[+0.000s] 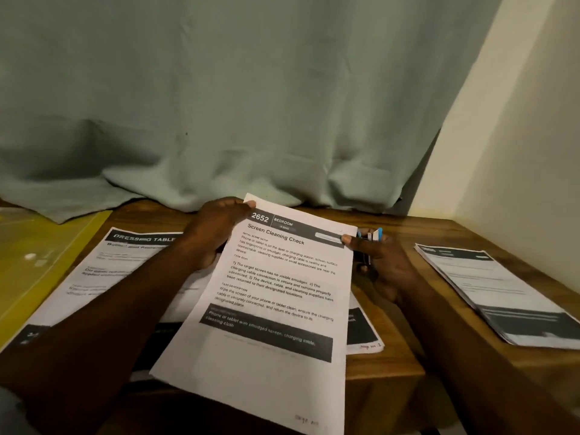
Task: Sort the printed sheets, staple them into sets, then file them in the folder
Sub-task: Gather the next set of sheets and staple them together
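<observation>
A printed sheet headed "Screen Cleaning Check" (266,309) is raised over the wooden desk (439,237). My left hand (213,229) grips its top left corner. My right hand (379,262) pinches the top right corner with the thumb and also holds a small blue and white stapler (373,237) behind the paper. Another sheet headed "Dressing Table" (103,271) lies flat at the left under my forearm. A stack of printed sheets (492,290) rests at the right. A yellow folder (34,262) lies at the far left.
A grey-green curtain (219,105) hangs behind the desk and drapes onto its back edge. A cream wall (518,152) closes the right side. More sheets (364,328) lie under the raised page, one with a handwritten page number.
</observation>
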